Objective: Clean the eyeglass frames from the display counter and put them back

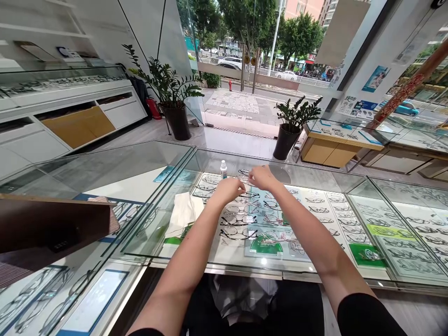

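Held left hand (229,190) and right hand (262,177) curled, impossible to tell whether grasping, beside thin dark-rimmed eyeglasses (244,172) right of the small white-capped bottle (223,168), with crumpled cream cloth (182,211) and black-framed spectacles (238,220) nearer.

Daylight through street-facing windows (252,32), white wall (101,23), grey floor (131,133), glass-topped cabinet (126,113), two potted plants (177,122)

Bottle (223,166) partly hidden behind left hand (228,190), sleeves (367,316) cropped at bottom
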Tool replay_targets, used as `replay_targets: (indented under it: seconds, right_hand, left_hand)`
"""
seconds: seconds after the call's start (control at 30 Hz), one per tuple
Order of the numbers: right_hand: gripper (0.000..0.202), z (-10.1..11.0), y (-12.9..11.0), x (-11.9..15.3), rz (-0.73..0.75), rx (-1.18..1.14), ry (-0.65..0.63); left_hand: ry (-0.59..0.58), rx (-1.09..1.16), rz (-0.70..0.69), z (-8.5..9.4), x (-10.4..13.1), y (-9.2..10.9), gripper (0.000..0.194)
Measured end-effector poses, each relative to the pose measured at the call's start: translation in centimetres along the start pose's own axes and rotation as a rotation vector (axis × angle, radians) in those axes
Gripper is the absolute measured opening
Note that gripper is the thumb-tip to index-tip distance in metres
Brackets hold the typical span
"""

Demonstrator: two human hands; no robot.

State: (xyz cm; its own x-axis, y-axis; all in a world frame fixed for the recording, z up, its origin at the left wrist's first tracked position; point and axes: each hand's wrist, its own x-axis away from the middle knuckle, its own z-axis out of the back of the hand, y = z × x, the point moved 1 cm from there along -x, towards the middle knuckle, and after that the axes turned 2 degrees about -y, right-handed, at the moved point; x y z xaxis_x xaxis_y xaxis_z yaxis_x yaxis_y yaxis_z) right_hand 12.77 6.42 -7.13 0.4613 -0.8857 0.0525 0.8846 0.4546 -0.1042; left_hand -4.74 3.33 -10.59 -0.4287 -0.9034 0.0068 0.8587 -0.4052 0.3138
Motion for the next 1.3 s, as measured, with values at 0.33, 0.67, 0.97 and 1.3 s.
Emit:
replay_targets:
  seconds: [0.33,0.67,0.97,1.3]
  right_hand:
    - [0.022,2.8,3.1,5.6,-0.075,-0.148,0.206]
    - [0.018,5.2,2.1,10.9,0.004,-0.296,0.354]
    - [0.020,6.1,-1.5,18.4,0.371,0.057,0.741]
    - [0.017,5.1,-4.2,23.4,0.206,-0.617,0.870]
  left_hand:
    - [0.031,0.168,0.081,-1.8,-1.4,-0.8,0.013]
    - [-0.005,0.864,0.046,-0.4,0.3,3.5,0.054]
    - [-0.599,1.929,0.108,1.1,5.9,9.6,0.015]
    - [-0.135,1.797,-0.061,2.4,11.7,12.0,0.039]
